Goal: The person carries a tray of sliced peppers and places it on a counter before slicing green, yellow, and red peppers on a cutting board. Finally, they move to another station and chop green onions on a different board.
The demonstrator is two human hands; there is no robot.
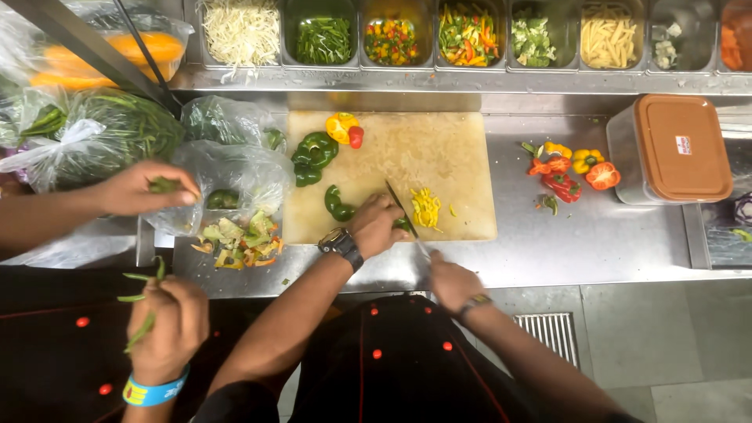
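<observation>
My left hand [377,225], with a watch on the wrist, presses a green pepper piece [403,225] down on the beige cutting board [454,149]. My right hand [452,282] sits at the counter's front edge and grips a knife [401,207]. Its blade angles up over the board beside my left fingers. A pile of cut yellow pepper strips [425,207] lies just right of the blade. A curved green pepper piece [337,205] lies left of my left hand. Further back on the board are a larger green pepper [313,153] and yellow and red pieces [345,128].
A co-worker's hands [145,188] [168,321] at the left handle green beans beside plastic bags [235,168] and a scrap pile [235,239]. Steel pans of cut vegetables [470,35] line the back. Pepper pieces [568,168] and a brown-lidded tub [677,149] sit on the right.
</observation>
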